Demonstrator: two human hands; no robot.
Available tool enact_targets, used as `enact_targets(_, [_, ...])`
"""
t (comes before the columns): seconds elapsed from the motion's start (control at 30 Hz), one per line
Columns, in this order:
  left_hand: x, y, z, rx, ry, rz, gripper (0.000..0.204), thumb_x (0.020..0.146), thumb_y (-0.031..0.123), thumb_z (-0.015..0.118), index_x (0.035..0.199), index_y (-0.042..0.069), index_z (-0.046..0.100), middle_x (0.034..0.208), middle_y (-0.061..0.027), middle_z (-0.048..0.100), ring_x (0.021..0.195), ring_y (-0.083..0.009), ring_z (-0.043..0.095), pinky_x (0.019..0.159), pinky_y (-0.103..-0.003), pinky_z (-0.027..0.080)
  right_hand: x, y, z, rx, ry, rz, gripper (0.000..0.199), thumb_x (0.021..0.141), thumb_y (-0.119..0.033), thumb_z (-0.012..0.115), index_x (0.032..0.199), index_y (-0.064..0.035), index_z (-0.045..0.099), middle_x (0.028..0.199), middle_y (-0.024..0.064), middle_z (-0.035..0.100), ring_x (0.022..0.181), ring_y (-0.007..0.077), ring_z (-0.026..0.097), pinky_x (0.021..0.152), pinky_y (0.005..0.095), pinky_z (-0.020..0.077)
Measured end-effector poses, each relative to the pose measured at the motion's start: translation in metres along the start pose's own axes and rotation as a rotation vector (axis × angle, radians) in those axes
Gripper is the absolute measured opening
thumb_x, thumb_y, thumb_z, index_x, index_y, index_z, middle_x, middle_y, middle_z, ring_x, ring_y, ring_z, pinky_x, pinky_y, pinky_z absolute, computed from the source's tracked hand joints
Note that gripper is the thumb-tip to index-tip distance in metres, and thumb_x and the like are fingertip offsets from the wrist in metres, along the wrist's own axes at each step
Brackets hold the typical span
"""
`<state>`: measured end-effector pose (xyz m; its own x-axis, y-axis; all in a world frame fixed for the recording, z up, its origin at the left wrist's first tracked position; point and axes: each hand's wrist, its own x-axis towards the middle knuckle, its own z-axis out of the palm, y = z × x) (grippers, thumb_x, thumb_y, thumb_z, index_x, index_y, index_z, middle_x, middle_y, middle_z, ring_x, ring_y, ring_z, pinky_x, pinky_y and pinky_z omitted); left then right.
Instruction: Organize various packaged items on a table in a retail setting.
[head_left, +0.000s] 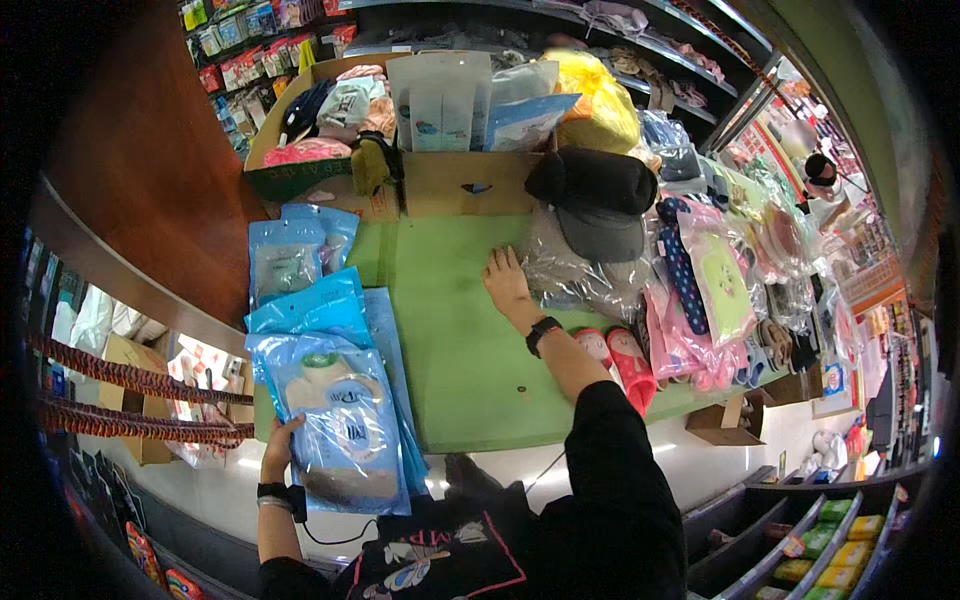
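At the table's near left, my left hand (281, 448) grips the edge of a blue plastic package (345, 425) with a clear front. Something beige and green shows through it, perhaps folded fabric. This package lies over more blue packages (310, 305), and part of it hangs past the near edge. My right hand (508, 281) rests on the green tabletop (450, 340), fingers stretched out and holding nothing. Just right of its fingertips lies a clear plastic bag (585, 270) with greyish contents, below a black cap (600, 228).
Red slippers (627, 362) lie beside my right forearm. Pink bagged goods (690, 320) crowd the right side. Along the back stand a cardboard box (470, 185) of packages, another box of fabric items (340, 115) and a yellow bag (595, 100). Braided ropes (150, 380) hang at left.
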<state>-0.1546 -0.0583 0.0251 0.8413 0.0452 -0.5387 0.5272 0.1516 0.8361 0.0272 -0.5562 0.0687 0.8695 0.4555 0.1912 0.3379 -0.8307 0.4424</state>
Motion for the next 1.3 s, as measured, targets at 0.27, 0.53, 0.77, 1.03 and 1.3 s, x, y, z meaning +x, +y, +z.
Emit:
enact_targets(0.27, [-0.008,-0.004,0.002,-0.038,0.05,0.036,0.05,0.074,0.006,0.062,0.119,0.0,0.042,0.103,-0.0076,0.056,0.089,-0.0194,0.055,0.081,-0.031,0.043,0.038,-0.002,-0.025,-0.496,-0.967,0.046,0.057,0.085,-0.03,0.047,0.137,-0.013,0.026,0.143,0.0127,0.017,0.131,0.0392,0.011,0.098,0.0665,0.0007])
enact_targets(0.53, [-0.004,0.011,0.01,-0.038,-0.004,0.036,0.046,0.075,0.007,0.061,0.117,0.002,0.043,0.101,-0.0068,0.056,0.088,-0.0178,0.055,0.079,-0.03,0.044,0.001,0.042,0.04,-0.488,-0.807,0.28,0.048,0.09,-0.027,0.033,0.135,-0.0117,0.03,0.143,0.0093,0.018,0.13,0.0422,0.005,0.1,0.062,-0.0029])
enact_targets(0.77, [-0.012,0.007,0.007,-0.055,-0.009,0.054,0.045,0.077,0.007,0.06,0.118,0.002,0.042,0.1,-0.0064,0.056,0.086,-0.0167,0.056,0.076,-0.029,0.044,-0.023,0.047,0.044,-0.293,-0.7,0.312,0.047,0.09,-0.027,0.033,0.135,-0.0133,0.03,0.144,0.0082,0.016,0.13,0.0418,0.006,0.101,0.061,-0.0035])
enact_targets(1.03, [-0.019,0.012,0.002,-0.065,-0.042,0.015,0.042,0.077,0.008,0.06,0.115,0.001,0.043,0.095,-0.0066,0.056,0.081,-0.0163,0.057,0.07,-0.028,0.047,-0.02,-0.002,-0.023,0.098,-0.095,0.213,0.029,0.078,-0.018,0.052,0.104,-0.0063,0.056,0.124,0.017,0.044,0.118,0.0321,0.039,0.099,0.0563,0.0248])
enact_targets(1.3, [0.003,-0.001,-0.006,-0.104,-0.139,0.035,0.052,0.076,0.011,0.065,0.119,-0.002,0.04,0.104,-0.0103,0.055,0.09,-0.0196,0.056,0.078,-0.031,0.046,-0.115,-0.194,-0.123,1.266,-0.301,0.424,0.036,0.083,-0.031,0.052,0.102,0.0004,0.052,0.1,0.0221,0.054,0.084,0.0407,0.055,0.073,0.0455,0.0459])
